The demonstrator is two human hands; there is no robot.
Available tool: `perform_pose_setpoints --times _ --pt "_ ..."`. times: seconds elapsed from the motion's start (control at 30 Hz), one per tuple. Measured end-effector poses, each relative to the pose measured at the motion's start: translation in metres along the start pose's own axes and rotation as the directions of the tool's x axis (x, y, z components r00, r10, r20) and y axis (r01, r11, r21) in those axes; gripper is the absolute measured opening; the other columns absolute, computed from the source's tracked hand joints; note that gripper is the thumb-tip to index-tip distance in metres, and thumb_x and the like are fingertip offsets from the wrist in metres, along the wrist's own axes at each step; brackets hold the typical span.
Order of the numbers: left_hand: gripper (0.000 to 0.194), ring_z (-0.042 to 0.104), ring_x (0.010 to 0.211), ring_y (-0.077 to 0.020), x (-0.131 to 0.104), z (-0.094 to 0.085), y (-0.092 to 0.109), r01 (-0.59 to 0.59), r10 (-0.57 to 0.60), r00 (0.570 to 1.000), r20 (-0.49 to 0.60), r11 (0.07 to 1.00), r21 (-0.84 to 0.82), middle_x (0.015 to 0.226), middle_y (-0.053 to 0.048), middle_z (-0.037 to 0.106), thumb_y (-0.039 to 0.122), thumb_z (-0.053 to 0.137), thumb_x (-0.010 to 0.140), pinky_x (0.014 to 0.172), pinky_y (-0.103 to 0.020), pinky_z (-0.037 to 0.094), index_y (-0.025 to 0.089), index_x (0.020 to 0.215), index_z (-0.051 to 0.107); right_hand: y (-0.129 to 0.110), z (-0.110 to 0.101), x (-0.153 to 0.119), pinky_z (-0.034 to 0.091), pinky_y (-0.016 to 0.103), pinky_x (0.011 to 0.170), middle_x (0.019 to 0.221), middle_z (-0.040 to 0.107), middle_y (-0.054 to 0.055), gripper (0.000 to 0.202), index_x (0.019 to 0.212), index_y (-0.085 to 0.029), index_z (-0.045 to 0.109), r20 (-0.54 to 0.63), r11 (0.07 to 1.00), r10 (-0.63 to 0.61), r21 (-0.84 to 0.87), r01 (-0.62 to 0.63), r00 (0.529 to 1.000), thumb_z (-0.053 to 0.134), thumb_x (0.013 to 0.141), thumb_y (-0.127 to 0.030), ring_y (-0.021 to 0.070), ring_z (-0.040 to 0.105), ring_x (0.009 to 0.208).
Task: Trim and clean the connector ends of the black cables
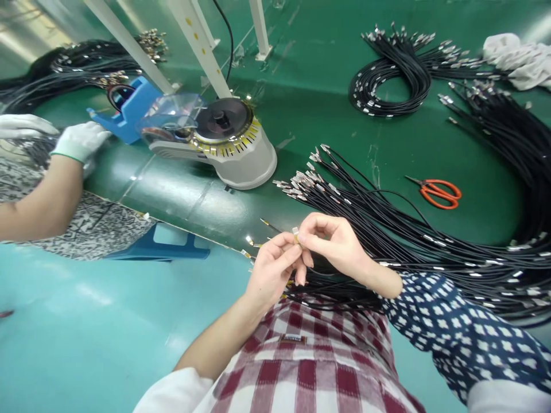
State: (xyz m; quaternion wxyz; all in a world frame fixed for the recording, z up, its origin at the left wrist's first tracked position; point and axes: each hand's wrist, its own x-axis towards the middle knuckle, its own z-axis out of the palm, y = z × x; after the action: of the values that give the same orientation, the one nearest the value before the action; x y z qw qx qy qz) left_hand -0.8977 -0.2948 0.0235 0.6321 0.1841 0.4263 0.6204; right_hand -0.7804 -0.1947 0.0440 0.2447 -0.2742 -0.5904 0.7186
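Near the table's front edge, my left hand (275,267) pinches the end of a thin cable, whose small pale connector (295,230) sticks up between the fingertips. My right hand (333,241) is closed on the same cable end, thumb and forefinger meeting just below the connector. A bit of yellow shows at the pinch, too small to make out clearly. Beneath and behind both hands lies a bundle of black cables (365,221) with metal-tipped ends. A few yellow-wrapped cable ends (253,245) poke out left of my left hand.
A grey tape dispenser (245,166) with yellow strips stands ahead. Beside it is a blue tape holder (129,112). Orange-handled scissors (441,193) lie to the right. Coiled cables (391,86) and a white cloth (516,57) lie farther back. A co-worker's gloved hand (81,140) is at left.
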Motion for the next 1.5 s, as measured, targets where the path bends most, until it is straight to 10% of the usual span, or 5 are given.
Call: perform_pose_setpoints --times 0.2,0.7,1.03,1.23,1.5 --pt "0.025 0.058 0.037 -0.0096 -0.001 0.004 0.003 -0.030 0.033 0.997 -0.072 0.999 0.041 0.062 0.001 0.070 0.026 0.078 0.077 0.035 -0.016 0.042 0.017 0.080 0.055 -0.007 -0.001 -0.003 0.044 0.027 0.062 0.067 0.060 -0.001 0.013 0.069 -0.019 0.065 -0.034 0.969 -0.159 -0.198 0.150 0.987 0.070 0.080 -0.023 0.0121 0.055 0.062" --pt "0.019 0.059 0.037 -0.0099 -0.003 0.011 0.003 -0.086 0.086 0.996 -0.011 0.995 0.043 0.068 -0.004 0.074 0.028 0.073 0.082 0.036 -0.016 0.043 0.014 0.080 0.060 -0.007 -0.021 0.013 0.048 0.024 0.062 0.070 0.068 -0.001 0.014 0.078 -0.016 0.073 0.270 0.971 0.144 0.147 -0.189 0.952 0.081 0.072 -0.027 0.0095 0.060 0.057" --pt "0.017 0.062 0.039 -0.0107 -0.003 0.000 0.000 -0.021 0.023 0.997 0.080 1.000 -0.022 0.069 -0.004 0.074 0.028 0.070 0.086 0.037 -0.015 0.044 0.012 0.083 0.064 -0.011 -0.024 0.017 0.051 0.026 0.068 0.072 0.067 0.001 0.010 0.081 -0.014 0.068 0.313 0.989 0.128 -0.109 -0.099 0.941 0.067 0.081 -0.024 0.0126 0.062 0.066" --pt "0.019 0.063 0.041 -0.0106 0.004 -0.007 0.002 0.062 -0.049 0.988 0.145 0.994 -0.085 0.071 -0.005 0.074 0.029 0.071 0.085 0.041 -0.016 0.049 0.012 0.082 0.063 -0.002 -0.033 0.021 0.050 0.026 0.062 0.076 0.066 0.001 0.015 0.083 -0.015 0.066 0.005 0.963 0.054 -0.266 -0.051 0.999 0.066 0.082 -0.030 0.0116 0.061 0.059" --pt "0.022 0.064 0.041 -0.0117 0.004 -0.006 0.005 0.024 -0.018 0.994 0.104 0.998 -0.056 0.070 -0.005 0.074 0.026 0.075 0.082 0.040 -0.017 0.050 0.014 0.081 0.056 -0.022 -0.017 0.027 0.048 0.026 0.071 0.079 0.067 0.002 0.019 0.076 -0.015 0.071 0.230 0.988 -0.024 -0.143 0.058 0.973 0.072 0.080 -0.033 0.0138 0.061 0.075"
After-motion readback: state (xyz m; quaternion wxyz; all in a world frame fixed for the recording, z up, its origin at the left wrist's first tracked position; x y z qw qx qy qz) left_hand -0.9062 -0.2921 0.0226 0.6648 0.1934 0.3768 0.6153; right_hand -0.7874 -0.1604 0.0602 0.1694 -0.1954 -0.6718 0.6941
